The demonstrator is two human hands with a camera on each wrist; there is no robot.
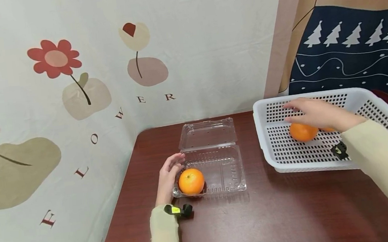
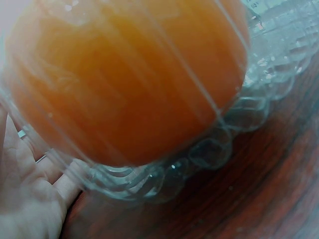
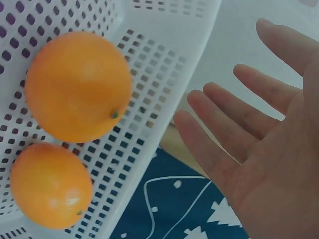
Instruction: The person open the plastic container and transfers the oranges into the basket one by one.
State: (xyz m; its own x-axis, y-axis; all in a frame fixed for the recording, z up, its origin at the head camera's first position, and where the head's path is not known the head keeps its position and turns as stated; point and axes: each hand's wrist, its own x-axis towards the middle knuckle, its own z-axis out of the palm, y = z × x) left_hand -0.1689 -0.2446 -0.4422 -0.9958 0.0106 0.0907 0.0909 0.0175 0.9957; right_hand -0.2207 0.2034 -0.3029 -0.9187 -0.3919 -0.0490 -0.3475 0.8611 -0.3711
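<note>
An orange (image 1: 191,181) lies in the front left corner of a clear plastic clamshell box (image 1: 222,173), whose lid (image 1: 207,134) is laid back behind it. My left hand (image 1: 169,175) rests at the box's left side, its fingers along the wall; in the left wrist view the orange (image 2: 129,84) shows through the clear plastic. Over the white basket (image 1: 268,152) my right hand (image 1: 315,114) hovers with fingers spread and nothing in them. Two oranges sit in the basket, the larger one (image 3: 77,87) beside the smaller (image 3: 51,185); in the head view the hand partly covers them.
Both containers stand on a dark red-brown wooden table (image 1: 226,228), the basket to the right of the box. Behind the table hangs a pale cloth with flower prints (image 1: 201,57). A navy cloth with white trees (image 1: 350,57) is behind the basket.
</note>
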